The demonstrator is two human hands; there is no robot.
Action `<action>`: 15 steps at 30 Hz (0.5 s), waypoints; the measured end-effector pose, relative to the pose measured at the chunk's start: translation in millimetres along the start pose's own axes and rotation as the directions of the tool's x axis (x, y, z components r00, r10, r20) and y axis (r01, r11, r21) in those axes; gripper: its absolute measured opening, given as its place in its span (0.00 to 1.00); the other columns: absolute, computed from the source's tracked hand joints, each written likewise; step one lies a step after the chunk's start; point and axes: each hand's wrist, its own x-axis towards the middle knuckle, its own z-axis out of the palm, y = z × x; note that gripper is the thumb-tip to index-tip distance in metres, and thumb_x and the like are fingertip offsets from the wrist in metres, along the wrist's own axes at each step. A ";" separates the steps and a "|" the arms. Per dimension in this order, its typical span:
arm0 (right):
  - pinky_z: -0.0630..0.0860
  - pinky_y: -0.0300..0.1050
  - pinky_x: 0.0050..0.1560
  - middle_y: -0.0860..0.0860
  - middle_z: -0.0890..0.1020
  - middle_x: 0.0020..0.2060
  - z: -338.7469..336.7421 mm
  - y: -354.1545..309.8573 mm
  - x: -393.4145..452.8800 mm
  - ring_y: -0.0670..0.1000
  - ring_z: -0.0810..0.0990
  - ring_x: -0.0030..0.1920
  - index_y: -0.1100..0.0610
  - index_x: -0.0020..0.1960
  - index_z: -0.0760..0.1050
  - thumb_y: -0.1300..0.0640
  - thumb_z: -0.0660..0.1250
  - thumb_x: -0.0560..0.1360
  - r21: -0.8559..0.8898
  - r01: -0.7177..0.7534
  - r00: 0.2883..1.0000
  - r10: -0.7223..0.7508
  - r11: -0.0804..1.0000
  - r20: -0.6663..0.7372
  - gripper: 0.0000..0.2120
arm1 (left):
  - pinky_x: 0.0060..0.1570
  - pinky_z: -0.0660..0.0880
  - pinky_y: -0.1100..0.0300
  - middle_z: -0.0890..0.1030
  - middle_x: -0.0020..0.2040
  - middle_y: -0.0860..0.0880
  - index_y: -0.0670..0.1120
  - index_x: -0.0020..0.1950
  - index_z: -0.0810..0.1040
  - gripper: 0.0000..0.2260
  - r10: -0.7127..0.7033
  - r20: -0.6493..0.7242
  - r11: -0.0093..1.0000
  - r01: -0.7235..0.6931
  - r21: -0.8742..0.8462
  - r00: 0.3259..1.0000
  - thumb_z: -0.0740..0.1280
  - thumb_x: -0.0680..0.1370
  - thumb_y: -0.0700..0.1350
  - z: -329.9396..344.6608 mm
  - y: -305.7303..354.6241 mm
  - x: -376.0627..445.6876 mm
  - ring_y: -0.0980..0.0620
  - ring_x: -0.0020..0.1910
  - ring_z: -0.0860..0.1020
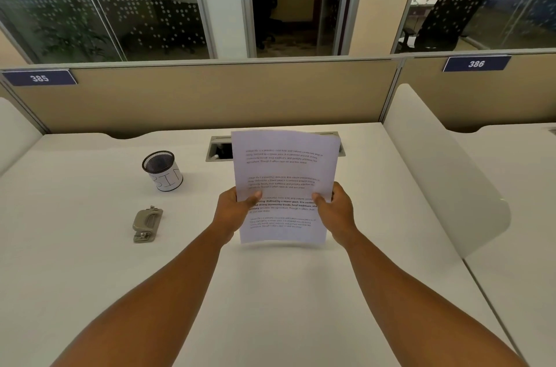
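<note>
A white printed sheet of paper (284, 168) with several short text paragraphs is held upright above the white desk (270, 291), at the centre of the view. My left hand (233, 208) pinches its lower left edge, thumb on the front. My right hand (334, 210) pinches its lower right edge the same way. The fingers behind the sheet are hidden.
A black mesh cup (162, 169) with a white paper label stands to the left on the desk. A grey hole punch (147, 223) lies in front of it. A cable slot (219, 151) sits behind the sheet. Beige partitions (210, 96) close off the back; a white divider (445, 174) stands at the right.
</note>
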 end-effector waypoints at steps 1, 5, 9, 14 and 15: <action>0.76 0.37 0.43 0.52 0.80 0.53 -0.8 -1.7 1.4 0.52 0.80 0.51 0.55 0.58 0.72 0.59 0.66 0.78 0.024 -0.012 1.000 0.013 1.000 -0.009 0.09 | 0.45 0.82 0.58 0.85 0.50 0.52 0.49 0.55 0.81 0.08 0.004 -0.008 1.000 -0.004 -0.011 1.000 0.72 0.76 0.44 -0.9 1.1 0.4 0.52 0.46 0.85; 0.77 0.38 0.41 0.52 0.80 0.53 -7.3 -5.2 7.8 0.51 0.80 0.48 0.57 0.58 0.72 0.59 0.67 0.78 0.133 -0.075 0.996 0.082 0.988 -0.043 0.10 | 0.44 0.82 0.59 0.86 0.50 0.47 0.44 0.54 0.82 0.11 -0.026 -0.066 0.997 0.021 -0.068 0.997 0.75 0.74 0.44 -7.8 -1.5 0.0 0.49 0.46 0.85; 0.78 0.41 0.44 0.53 0.81 0.53 -13.6 -6.6 15.5 0.52 0.80 0.49 0.57 0.58 0.74 0.62 0.68 0.76 0.294 -0.128 0.985 0.157 0.947 -0.077 0.12 | 0.40 0.80 0.65 0.86 0.49 0.48 0.45 0.52 0.82 0.10 -0.050 -0.105 0.993 0.038 -0.107 0.993 0.76 0.72 0.43 -11.1 -4.2 -4.2 0.50 0.45 0.84; 0.78 0.57 0.59 0.54 0.82 0.55 -16.7 -0.1 22.3 0.57 0.81 0.55 0.52 0.54 0.75 0.64 0.70 0.74 0.445 -0.229 0.964 0.266 0.866 -0.022 0.11 | 0.44 0.75 0.63 0.85 0.48 0.49 0.47 0.51 0.81 0.11 -0.109 -0.147 0.975 0.077 -0.207 0.983 0.77 0.71 0.43 -11.7 -1.8 -6.9 0.52 0.47 0.82; 0.78 0.57 0.59 0.54 0.82 0.55 -16.8 1.7 22.7 0.57 0.81 0.55 0.52 0.55 0.76 0.64 0.70 0.74 0.462 -0.251 0.959 0.285 0.851 -0.005 0.12 | 0.44 0.76 0.63 0.85 0.49 0.48 0.47 0.53 0.81 0.12 -0.113 -0.145 0.971 0.079 -0.225 0.983 0.77 0.71 0.43 -11.6 -1.3 -7.5 0.51 0.48 0.82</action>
